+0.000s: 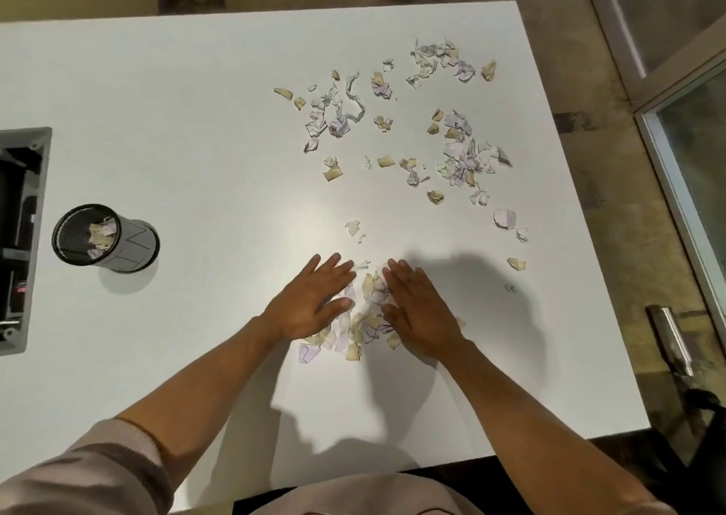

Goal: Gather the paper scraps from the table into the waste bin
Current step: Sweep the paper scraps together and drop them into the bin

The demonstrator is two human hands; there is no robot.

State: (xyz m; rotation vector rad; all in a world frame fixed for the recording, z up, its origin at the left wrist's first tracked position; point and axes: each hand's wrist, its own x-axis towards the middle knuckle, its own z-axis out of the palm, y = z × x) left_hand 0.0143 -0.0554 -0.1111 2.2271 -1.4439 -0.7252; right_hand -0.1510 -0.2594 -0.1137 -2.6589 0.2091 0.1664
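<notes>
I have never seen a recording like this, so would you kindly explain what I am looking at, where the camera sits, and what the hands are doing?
There is no machine here: a person wears a camera on the head, looking down at their own arms. The left hand and right hand lie flat with straight fingers on the white table, flanking a small heap of torn paper scraps. Neither grips anything. More scattered scraps lie farther away. To the left stands a black mesh waste bin, already holding some scraps.

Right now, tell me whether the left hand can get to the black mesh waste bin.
Probably yes: bare white table lies between the left hand and the black mesh waste bin, with nothing standing between them.
</notes>
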